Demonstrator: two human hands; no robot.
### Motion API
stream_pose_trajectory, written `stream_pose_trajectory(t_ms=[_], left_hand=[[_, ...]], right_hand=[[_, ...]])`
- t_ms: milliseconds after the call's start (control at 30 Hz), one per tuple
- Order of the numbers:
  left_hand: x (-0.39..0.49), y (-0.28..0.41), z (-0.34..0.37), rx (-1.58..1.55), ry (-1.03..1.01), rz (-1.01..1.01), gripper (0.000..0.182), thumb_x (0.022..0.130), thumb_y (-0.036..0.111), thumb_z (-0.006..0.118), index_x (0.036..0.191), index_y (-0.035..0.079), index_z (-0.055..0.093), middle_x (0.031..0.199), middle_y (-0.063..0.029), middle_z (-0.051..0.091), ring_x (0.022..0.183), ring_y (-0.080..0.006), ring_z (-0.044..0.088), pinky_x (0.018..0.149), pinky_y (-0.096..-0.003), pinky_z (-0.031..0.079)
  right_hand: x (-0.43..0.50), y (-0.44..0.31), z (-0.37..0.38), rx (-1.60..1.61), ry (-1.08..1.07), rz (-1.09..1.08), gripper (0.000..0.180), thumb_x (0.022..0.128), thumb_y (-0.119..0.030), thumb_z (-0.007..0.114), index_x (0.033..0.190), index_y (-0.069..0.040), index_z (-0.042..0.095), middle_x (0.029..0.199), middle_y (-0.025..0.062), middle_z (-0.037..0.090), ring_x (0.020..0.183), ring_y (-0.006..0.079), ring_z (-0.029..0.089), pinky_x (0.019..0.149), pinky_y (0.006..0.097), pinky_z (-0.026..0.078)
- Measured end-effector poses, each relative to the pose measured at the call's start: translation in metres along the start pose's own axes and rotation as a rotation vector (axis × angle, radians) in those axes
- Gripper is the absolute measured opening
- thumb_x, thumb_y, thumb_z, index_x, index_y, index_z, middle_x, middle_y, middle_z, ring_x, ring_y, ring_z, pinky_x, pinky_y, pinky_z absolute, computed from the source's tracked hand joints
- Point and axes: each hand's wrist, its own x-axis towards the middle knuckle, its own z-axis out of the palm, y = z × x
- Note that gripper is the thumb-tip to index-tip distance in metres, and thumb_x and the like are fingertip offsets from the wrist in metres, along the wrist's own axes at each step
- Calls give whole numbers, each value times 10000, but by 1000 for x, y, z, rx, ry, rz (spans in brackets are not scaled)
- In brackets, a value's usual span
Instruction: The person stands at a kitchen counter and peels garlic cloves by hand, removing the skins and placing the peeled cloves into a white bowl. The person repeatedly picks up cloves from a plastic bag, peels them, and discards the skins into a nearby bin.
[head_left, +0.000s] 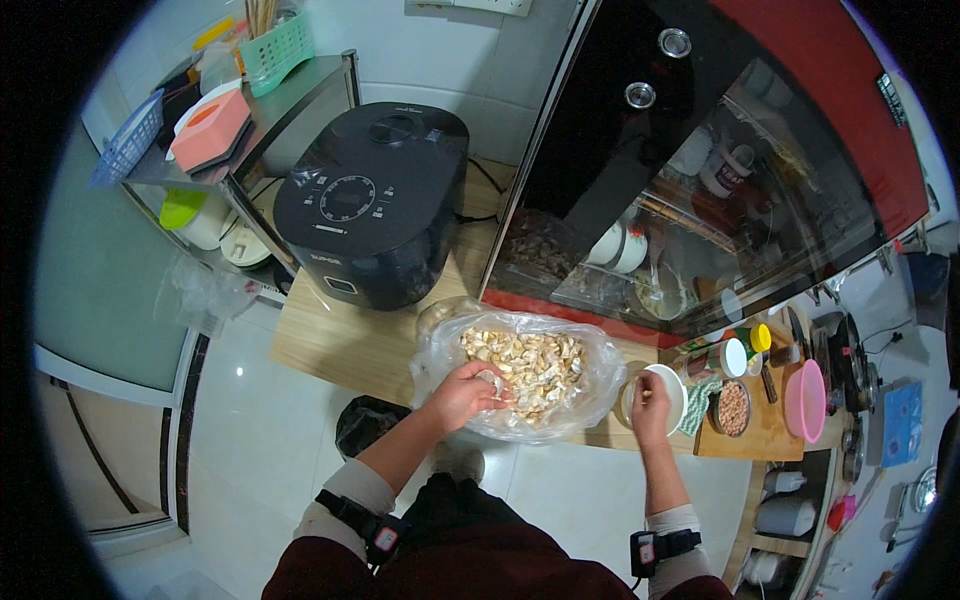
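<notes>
A clear plastic bag, spread wide on the wooden counter, holds a heap of pale garlic cloves with papery skins. My left hand is over the bag's near left side, its fingers closed around a whitish piece of garlic. To the right of the bag stands a white bowl. My right hand reaches over its rim, fingertips pinched on what looks like a small pale clove. The bowl's contents are mostly hidden by that hand.
Behind the bag are a black rice cooker and a glass-fronted cabinet. On the right, a cutting board bears a bowl of peanuts and a pink basin. A black-lined bin stands below the counter.
</notes>
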Motion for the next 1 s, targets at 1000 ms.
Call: stream_pose_trajectory(t_ms=[1000], left_hand=[[-4,21,-23,-81,175,-41,198,873,227,450,724,109,394,597,15,374,441,-66,295,368,-202,205]], right_hand=[[20,-92,159,-112,-441,-787,265,712,-77,481,964,-98,560,979,81,526,873,246,533,751,328,439]])
